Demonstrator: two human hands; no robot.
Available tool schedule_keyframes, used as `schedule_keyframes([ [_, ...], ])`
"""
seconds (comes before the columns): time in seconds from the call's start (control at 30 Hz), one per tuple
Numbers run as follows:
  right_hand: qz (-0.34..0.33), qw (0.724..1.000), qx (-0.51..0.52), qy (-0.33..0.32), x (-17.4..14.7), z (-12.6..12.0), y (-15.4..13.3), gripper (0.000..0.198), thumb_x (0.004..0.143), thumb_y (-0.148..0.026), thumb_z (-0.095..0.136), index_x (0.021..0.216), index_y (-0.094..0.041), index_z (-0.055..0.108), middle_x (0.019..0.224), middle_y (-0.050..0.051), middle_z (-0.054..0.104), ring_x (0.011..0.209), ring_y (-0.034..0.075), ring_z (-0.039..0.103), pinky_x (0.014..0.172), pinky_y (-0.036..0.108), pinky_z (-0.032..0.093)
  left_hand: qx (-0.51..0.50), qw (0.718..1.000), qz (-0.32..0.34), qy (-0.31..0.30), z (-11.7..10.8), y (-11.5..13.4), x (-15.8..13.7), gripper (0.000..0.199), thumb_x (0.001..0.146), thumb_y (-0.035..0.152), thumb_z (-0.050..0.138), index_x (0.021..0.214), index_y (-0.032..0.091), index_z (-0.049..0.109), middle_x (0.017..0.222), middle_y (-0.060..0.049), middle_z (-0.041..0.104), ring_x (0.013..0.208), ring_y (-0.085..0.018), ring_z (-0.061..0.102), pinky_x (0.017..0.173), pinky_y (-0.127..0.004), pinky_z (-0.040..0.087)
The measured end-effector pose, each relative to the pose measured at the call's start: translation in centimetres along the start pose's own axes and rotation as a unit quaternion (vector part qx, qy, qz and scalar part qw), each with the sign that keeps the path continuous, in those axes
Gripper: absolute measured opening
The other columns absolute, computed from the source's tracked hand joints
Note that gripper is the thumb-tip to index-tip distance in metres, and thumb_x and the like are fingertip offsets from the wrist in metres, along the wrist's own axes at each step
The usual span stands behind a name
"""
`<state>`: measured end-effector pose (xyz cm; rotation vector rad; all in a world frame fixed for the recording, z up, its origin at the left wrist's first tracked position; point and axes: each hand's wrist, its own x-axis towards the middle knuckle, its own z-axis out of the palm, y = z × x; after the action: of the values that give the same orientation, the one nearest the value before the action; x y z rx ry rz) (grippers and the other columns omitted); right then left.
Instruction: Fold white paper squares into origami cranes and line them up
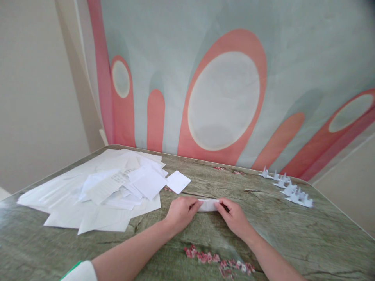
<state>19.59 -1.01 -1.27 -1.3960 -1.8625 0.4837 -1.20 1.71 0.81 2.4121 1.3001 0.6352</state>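
Observation:
Between my two hands, just above or on the table, is a folded piece of white paper (208, 205), long and narrow. My left hand (182, 210) pinches its left end between thumb and fingers. At the opposite end, my right hand (232, 215) grips the paper the same way, thumb on the near side. The ends of the paper are hidden behind my fingers. Close beyond my left hand lies a flat white square of paper (179, 182).
A spread pile of white sheets (99, 195), some with writing, covers the table's left side. Several small folded paper cranes (293, 190) stand in a group at the far right. The wood-patterned table (293, 242) carries a pink blossom print (205, 256). A patterned backdrop (164, 58) rises behind.

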Motion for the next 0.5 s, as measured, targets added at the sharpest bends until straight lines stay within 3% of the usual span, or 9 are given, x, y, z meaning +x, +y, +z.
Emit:
schedule_keyframes([
  [0.2,0.019,1.000,-0.006,0.000,0.0,0.3,0.4,0.027,0.088,-0.036,0.043,0.070,-0.018,0.053,0.063,-0.001,0.051,0.060,0.014,0.048,0.057,0.024,0.035,-0.036,0.999,-0.034,-0.010,0.2,-0.3,0.3,0.037,0.090,0.038,0.038,0.072,0.019,0.063,0.070,-0.001,0.065,0.064,-0.014,0.056,0.054,-0.021,0.031],
  [0.37,-0.002,0.999,-0.034,0.008,0.3,0.5,0.3,0.025,0.087,-0.030,0.044,0.066,-0.018,0.049,0.068,0.000,0.050,0.063,0.014,0.048,0.059,0.024,0.035,-0.042,0.998,-0.054,-0.005,0.5,-0.6,0.7,0.027,0.087,0.039,0.043,0.091,0.024,0.064,0.076,0.000,0.066,0.068,-0.015,0.058,0.059,-0.022,0.038],
  [0.5,0.001,0.999,-0.045,0.009,0.5,0.6,0.4,0.023,0.087,-0.028,0.044,0.066,-0.018,0.050,0.066,0.000,0.050,0.062,0.014,0.048,0.058,0.024,0.034,0.020,0.998,-0.005,0.055,-0.3,0.6,0.3,0.024,0.088,0.034,0.043,0.102,0.022,0.059,0.094,-0.003,0.063,0.088,-0.018,0.057,0.075,-0.027,0.042],
])
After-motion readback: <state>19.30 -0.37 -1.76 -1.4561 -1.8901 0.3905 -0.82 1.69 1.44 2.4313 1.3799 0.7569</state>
